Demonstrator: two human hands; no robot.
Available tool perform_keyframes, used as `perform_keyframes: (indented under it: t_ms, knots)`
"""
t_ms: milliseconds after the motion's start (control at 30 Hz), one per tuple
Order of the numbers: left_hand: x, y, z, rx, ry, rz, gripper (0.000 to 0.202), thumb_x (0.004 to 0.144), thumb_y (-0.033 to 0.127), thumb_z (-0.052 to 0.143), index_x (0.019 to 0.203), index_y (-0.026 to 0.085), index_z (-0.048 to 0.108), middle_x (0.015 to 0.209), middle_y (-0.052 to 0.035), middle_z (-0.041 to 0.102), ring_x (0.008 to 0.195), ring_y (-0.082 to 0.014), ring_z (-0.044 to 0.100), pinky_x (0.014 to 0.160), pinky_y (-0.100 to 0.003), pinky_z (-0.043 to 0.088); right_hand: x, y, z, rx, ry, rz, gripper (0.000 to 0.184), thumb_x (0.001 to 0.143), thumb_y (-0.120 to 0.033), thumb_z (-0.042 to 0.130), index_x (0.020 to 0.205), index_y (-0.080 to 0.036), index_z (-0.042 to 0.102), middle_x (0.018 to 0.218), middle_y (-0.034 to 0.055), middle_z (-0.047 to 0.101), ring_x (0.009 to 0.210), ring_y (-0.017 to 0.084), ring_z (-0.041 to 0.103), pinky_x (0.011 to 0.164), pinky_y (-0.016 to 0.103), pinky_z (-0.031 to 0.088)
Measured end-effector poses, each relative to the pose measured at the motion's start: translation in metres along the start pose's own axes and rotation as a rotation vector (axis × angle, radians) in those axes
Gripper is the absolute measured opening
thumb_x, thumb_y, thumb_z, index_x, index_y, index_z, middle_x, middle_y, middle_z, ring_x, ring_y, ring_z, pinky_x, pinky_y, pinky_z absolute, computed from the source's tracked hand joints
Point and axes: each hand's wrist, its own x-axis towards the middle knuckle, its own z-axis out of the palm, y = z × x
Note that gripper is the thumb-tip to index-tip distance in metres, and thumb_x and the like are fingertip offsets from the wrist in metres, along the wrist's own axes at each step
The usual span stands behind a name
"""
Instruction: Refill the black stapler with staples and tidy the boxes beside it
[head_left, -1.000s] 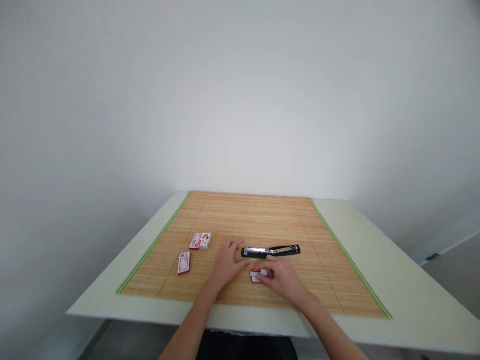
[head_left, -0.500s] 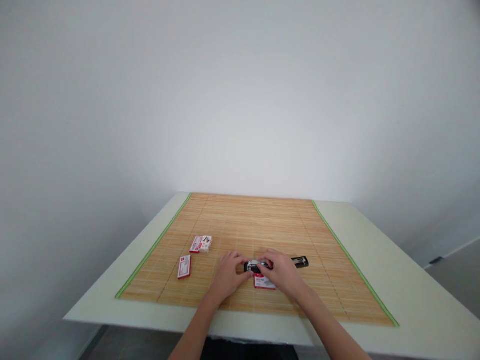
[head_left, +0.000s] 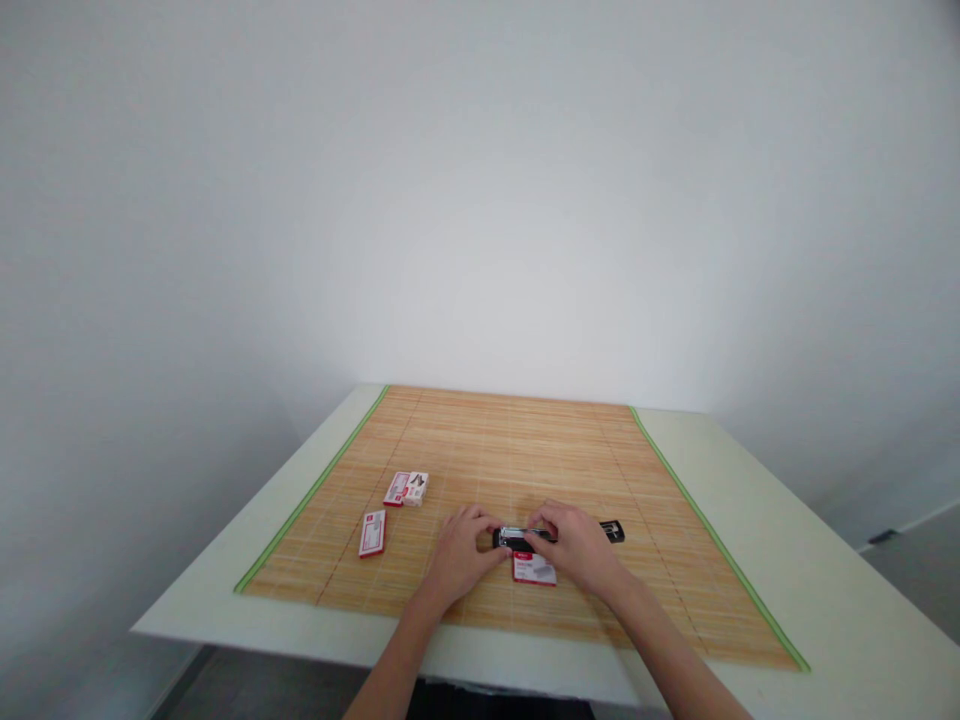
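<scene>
A black stapler [head_left: 511, 543] with a silver metal channel lies opened out lengthwise, left to right, over the mat. My left hand [head_left: 463, 552] grips its left end, thumb on the near side and fingers on the far side. Across the middle, my right hand [head_left: 579, 545] is closed with thumb and fingertips pinched on the stapler, covering part of it. The far right end, a black arm with a metal insert, sticks out past my right hand. Just in front of the stapler lies a red and white staple box [head_left: 535, 571]; whether my fingertips hold any staples is too small to tell.
A bamboo mat [head_left: 495, 440] with green edges covers much of the white table [head_left: 757, 520]. To the left lie a red and white box [head_left: 373, 534], another similar box [head_left: 395, 488] and a small white box [head_left: 416, 488] touching it. A pale wall [head_left: 480, 200] rises behind.
The view has shifted slightly. My right fingertips have moved a little along the stapler, and the pale patch beside them shows less. My left hand keeps its hold on the left end.
</scene>
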Motion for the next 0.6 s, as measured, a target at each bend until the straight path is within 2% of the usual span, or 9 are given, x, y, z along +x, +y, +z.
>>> perform_keyframes:
  t_ms: [100, 233, 333, 400, 500, 567, 600]
  knots:
    - [0.0, -0.001, 0.002, 0.01, 0.007, -0.004, 0.026, 0.082, 0.045, 0.078, 0.105, 0.032, 0.075, 0.105, -0.0015, 0.067, 0.104, -0.0247, 0.058, 0.091, -0.037, 0.04, -0.004, 0.0, 0.002, -0.055, -0.036, -0.012, 0.011, 0.089, -0.035, 0.069, 0.093, -0.029, 0.077, 0.086, 0.0013, 0.072, 0.077, 0.019, 0.064, 0.068, 0.027, 0.037]
    - [0.0, -0.002, 0.002, 0.013, 0.0, -0.016, 0.027, 0.082, 0.047, 0.077, 0.104, 0.031, 0.075, 0.104, -0.0028, 0.067, 0.103, -0.0257, 0.058, 0.09, -0.038, 0.041, -0.008, -0.01, 0.01, -0.032, -0.049, -0.036, 0.016, 0.089, -0.034, 0.069, 0.102, -0.031, 0.077, 0.095, 0.0026, 0.075, 0.088, 0.022, 0.068, 0.075, 0.027, 0.041]
    - [0.0, -0.002, 0.002, 0.016, 0.001, -0.019, 0.028, 0.082, 0.047, 0.077, 0.104, 0.031, 0.075, 0.103, -0.0028, 0.067, 0.102, -0.0258, 0.058, 0.09, -0.038, 0.041, -0.014, -0.006, 0.002, -0.013, -0.012, -0.033, 0.021, 0.09, -0.038, 0.067, 0.109, -0.033, 0.077, 0.098, 0.0027, 0.076, 0.089, 0.022, 0.068, 0.074, 0.028, 0.042]
    - [0.0, -0.002, 0.001, 0.021, 0.006, -0.022, 0.028, 0.082, 0.048, 0.077, 0.104, 0.031, 0.075, 0.104, -0.0027, 0.067, 0.102, -0.0259, 0.058, 0.091, -0.039, 0.041, -0.023, 0.011, -0.011, -0.004, 0.08, 0.039, 0.029, 0.091, -0.043, 0.066, 0.117, -0.033, 0.075, 0.096, 0.0032, 0.075, 0.084, 0.022, 0.068, 0.072, 0.029, 0.042]
    - [0.0, -0.002, 0.002, 0.016, 0.005, -0.021, 0.029, 0.082, 0.047, 0.077, 0.105, 0.031, 0.075, 0.105, -0.0025, 0.067, 0.102, -0.0257, 0.058, 0.091, -0.038, 0.041, -0.045, 0.055, -0.033, -0.015, 0.276, 0.301, 0.05, 0.09, -0.06, 0.062, 0.128, -0.028, 0.069, 0.072, 0.0019, 0.067, 0.063, 0.021, 0.061, 0.061, 0.031, 0.039]
    - [0.0, -0.003, 0.002, 0.01, 0.003, -0.018, 0.029, 0.082, 0.047, 0.078, 0.106, 0.031, 0.075, 0.106, -0.0021, 0.067, 0.103, -0.0254, 0.058, 0.091, -0.038, 0.041, -0.06, 0.084, -0.04, 0.038, 0.334, 0.434, 0.066, 0.084, -0.068, 0.063, 0.132, -0.023, 0.066, 0.063, 0.0002, 0.06, 0.06, 0.022, 0.059, 0.058, 0.031, 0.037]
    - [0.0, -0.003, 0.002, 0.009, 0.003, -0.017, 0.029, 0.081, 0.046, 0.078, 0.106, 0.031, 0.075, 0.106, -0.0019, 0.067, 0.104, -0.0254, 0.058, 0.091, -0.038, 0.041, -0.066, 0.095, -0.04, 0.117, 0.307, 0.469, 0.072, 0.082, -0.071, 0.065, 0.133, -0.021, 0.065, 0.061, -0.0007, 0.058, 0.059, 0.022, 0.059, 0.057, 0.031, 0.037]
